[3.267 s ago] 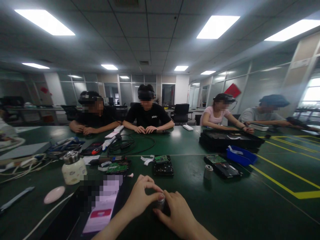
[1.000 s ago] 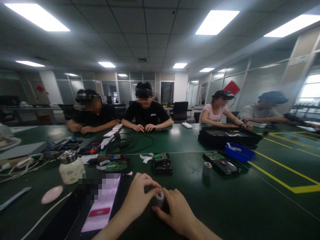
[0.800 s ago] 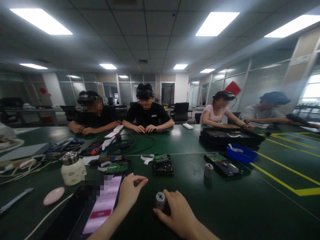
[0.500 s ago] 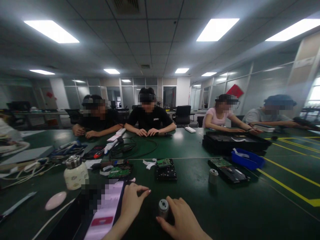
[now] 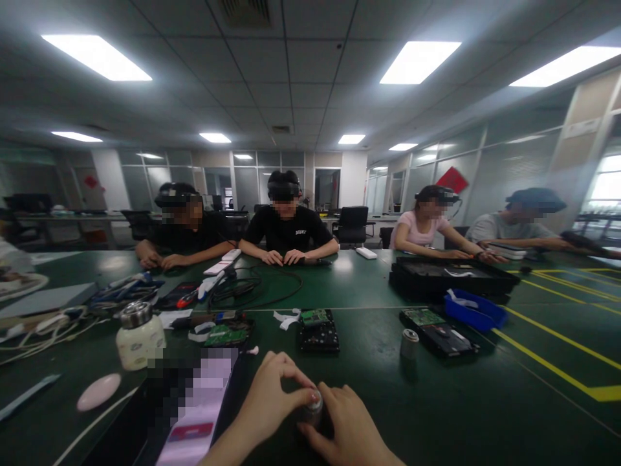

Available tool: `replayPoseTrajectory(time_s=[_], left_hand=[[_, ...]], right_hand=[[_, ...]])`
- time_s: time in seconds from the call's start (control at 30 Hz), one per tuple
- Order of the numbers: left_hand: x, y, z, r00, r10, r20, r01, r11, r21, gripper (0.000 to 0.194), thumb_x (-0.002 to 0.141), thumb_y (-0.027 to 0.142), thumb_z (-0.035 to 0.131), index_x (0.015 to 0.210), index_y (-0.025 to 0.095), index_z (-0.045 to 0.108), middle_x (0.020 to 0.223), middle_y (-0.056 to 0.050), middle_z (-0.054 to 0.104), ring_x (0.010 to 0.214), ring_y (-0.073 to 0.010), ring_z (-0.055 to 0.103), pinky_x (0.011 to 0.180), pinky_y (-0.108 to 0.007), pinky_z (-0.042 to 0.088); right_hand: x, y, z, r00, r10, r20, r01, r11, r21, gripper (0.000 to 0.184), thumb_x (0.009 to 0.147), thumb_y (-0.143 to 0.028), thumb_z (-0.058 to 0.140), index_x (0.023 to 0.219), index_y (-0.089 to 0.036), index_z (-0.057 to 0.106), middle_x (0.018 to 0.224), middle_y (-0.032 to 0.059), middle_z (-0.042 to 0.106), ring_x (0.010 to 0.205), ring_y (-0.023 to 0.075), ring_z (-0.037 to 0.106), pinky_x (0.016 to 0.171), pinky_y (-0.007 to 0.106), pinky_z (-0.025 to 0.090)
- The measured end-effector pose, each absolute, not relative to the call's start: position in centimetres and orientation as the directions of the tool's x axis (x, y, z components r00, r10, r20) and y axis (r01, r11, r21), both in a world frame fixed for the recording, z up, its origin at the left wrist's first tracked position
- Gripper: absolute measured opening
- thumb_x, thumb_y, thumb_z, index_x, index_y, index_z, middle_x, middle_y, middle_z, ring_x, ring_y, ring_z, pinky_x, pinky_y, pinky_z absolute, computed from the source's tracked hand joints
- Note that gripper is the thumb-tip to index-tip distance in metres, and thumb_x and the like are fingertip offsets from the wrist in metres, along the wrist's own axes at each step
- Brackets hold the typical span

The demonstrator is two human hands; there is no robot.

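Note:
A small grey metal cylinder [image 5: 312, 413], motor-like in shape, stands on the green table in front of me. My right hand [image 5: 353, 421] curls around its right side, thumb at the near side and fingers behind. From the left, my left hand [image 5: 274, 395] reaches across with thumb and forefinger closed at the cylinder's top, covering much of the top face. Whether a small part sits between those fingertips cannot be made out. A second metal cylinder [image 5: 409, 343] stands farther to the right.
A phone [image 5: 201, 401] with a lit screen lies left of my hands, near a cream bottle [image 5: 140, 340] and a pink oval [image 5: 98, 392]. Beyond are circuit-board drives [image 5: 317, 333], a blue tray [image 5: 478, 314] and a black case [image 5: 451, 278]. Several people sit across the table.
My left hand has moved right and down, bringing its thumb and forefinger onto the cylinder's top. My right hand stays around the cylinder. The view has shifted slightly.

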State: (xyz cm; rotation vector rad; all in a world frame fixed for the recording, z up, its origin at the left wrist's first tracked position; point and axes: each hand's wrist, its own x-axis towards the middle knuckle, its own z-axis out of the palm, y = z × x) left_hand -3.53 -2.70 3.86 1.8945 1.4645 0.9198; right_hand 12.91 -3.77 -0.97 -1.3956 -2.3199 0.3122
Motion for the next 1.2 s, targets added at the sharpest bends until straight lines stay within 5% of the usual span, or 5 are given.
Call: replayPoseTrajectory(time_s=[0.2,0.4,0.6,0.9,1.2], left_hand=[[-3.5,-2.9,4.1,0.160,0.973,0.167,0.607,-0.231,0.761,0.016,0.059,0.038,0.074,0.063,0.022,0.071,0.078,-0.001,0.058,0.088,-0.0210,0.050,0.082,-0.032,0.036],[-4.9,-2.6,5.2,0.397,0.914,0.087,0.578,-0.322,0.750,0.042,0.060,0.039,0.075,0.102,0.035,0.067,0.097,-0.001,0.054,0.098,-0.0216,0.047,0.091,-0.034,0.033],[-5.0,-2.0,4.6,0.447,0.894,0.030,0.568,-0.310,0.762,0.021,0.074,0.042,0.063,0.091,0.033,0.072,0.093,-0.001,0.052,0.098,-0.0196,0.047,0.093,-0.032,0.030],[-4.6,-2.6,5.3,0.283,0.950,0.130,0.627,-0.286,0.725,0.020,0.064,0.045,0.070,0.075,0.028,0.073,0.084,-0.001,0.059,0.091,-0.0214,0.050,0.085,-0.034,0.034],[-3.6,-3.0,4.1,0.303,0.932,0.199,0.569,-0.344,0.747,0.010,0.072,0.036,0.064,0.076,0.033,0.074,0.085,-0.002,0.059,0.089,-0.0204,0.049,0.084,-0.034,0.037]], right_hand=[[12.9,-3.8,-1.2,-0.412,0.880,0.238,0.789,0.475,-0.390,0.035,0.077,-0.040,0.058,0.102,-0.016,0.056,0.094,0.0075,0.065,0.086,0.0238,0.059,0.081,0.033,0.036],[12.9,-3.7,-1.1,-0.410,0.882,0.232,0.793,0.470,-0.388,0.029,0.077,-0.039,0.058,0.096,-0.017,0.058,0.089,0.0062,0.066,0.083,0.0232,0.060,0.081,0.034,0.037],[12.9,-3.5,-1.5,-0.409,0.883,0.233,0.801,0.469,-0.372,0.044,0.078,-0.041,0.058,0.112,-0.013,0.055,0.103,0.0108,0.064,0.094,0.0260,0.058,0.087,0.035,0.035],[12.9,-3.8,-0.9,-0.414,0.880,0.232,0.803,0.473,-0.362,0.031,0.078,-0.043,0.057,0.097,-0.018,0.056,0.093,0.0055,0.066,0.086,0.0233,0.059,0.081,0.033,0.036],[12.9,-4.0,-1.0,-0.405,0.876,0.261,0.798,0.478,-0.366,0.031,0.078,-0.040,0.059,0.101,-0.018,0.057,0.096,0.0057,0.065,0.087,0.0232,0.058,0.080,0.032,0.037]])
